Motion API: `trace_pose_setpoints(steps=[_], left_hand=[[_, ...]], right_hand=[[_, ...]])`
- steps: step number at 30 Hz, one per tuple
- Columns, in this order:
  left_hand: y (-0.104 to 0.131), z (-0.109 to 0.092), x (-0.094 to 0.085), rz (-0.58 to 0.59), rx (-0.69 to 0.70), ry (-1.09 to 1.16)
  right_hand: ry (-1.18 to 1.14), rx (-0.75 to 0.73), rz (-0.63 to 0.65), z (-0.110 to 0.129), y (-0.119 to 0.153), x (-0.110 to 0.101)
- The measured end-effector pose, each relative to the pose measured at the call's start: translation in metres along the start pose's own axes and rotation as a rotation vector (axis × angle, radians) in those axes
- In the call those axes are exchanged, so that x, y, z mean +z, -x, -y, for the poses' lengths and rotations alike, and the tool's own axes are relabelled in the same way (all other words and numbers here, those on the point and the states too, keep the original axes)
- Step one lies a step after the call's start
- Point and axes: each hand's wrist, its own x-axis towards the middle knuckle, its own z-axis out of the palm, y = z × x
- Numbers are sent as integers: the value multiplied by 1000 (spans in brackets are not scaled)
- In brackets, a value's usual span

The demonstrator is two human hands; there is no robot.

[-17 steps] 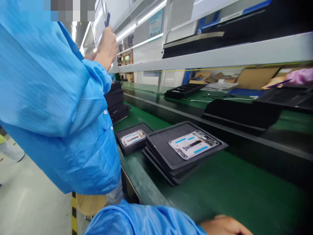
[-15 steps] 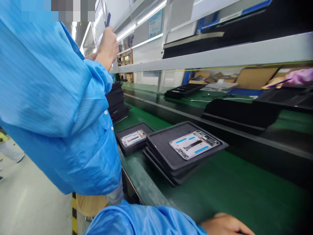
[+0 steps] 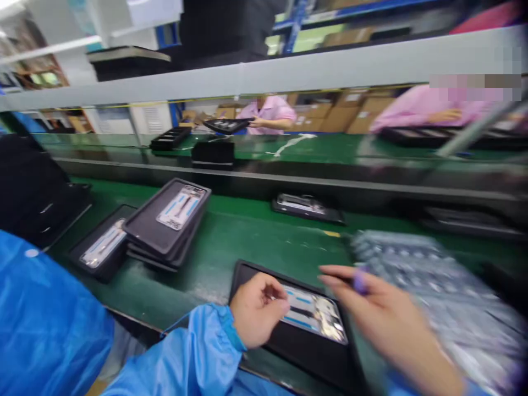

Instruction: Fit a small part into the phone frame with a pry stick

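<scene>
Broad green belt (image 3: 256, 236), matte and smooth, runs across. At nine o'clock, a stack of flat black trays (image 3: 165, 231) carries a glossy rectangular panel. Dead centre, low, a shallow black tray (image 3: 251, 275) holds a shiny phone frame (image 3: 313, 313). Left hand (image 3: 258, 316) rests curled on the frame's edge, fingers together. Right hand (image 3: 383, 319), blurred, pinches a small purple tool (image 3: 359, 281) at four o'clock.

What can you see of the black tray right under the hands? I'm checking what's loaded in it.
The black tray lies flat on the green belt, shallow, matte and plastic-looking, one corner toward the stacked trays. A phone frame with blue strips lies in it. The left hand, fingers curled, rests on its near end; the blurred right hand hovers at its right end.
</scene>
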Motion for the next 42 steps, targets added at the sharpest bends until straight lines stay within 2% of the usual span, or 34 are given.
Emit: trace_pose_setpoints(steps=[1, 3, 6, 9, 18, 22, 24, 28, 31, 34, 38, 42], left_hand=[[1, 2, 2, 32, -14, 102], [3, 7, 3, 52, -44, 241], [5, 15, -1, 30, -97, 303], [5, 20, -6, 2, -128, 322], [6, 18, -2, 11, -162, 310], [5, 18, -1, 0, -152, 327], [4, 20, -2, 22, -169, 386], [4, 23, 2, 56, -180, 493], [8, 22, 8, 4, -92, 473], [15, 18, 11, -22, -21, 420], [21, 16, 13, -25, 9, 386], [22, 20, 16, -32, 4, 410]], right_hand=[[-4, 18, 58, 0, 12, 4], [-49, 39, 155, 2, 29, 25], [-130, 74, 127, 3, 43, 57], [-215, 111, 103, -2, 49, 68], [-379, 148, 74, 4, 57, 70], [-364, 160, 111, -4, 54, 53], [-295, 100, 99, -11, 55, 40], [-144, -141, 91, -16, 66, 23], [-115, -192, 137, -10, 73, 24], [-185, -144, 148, -4, 71, 29], [-312, -63, 207, -5, 65, 34], [-407, -68, 201, -11, 69, 42]])
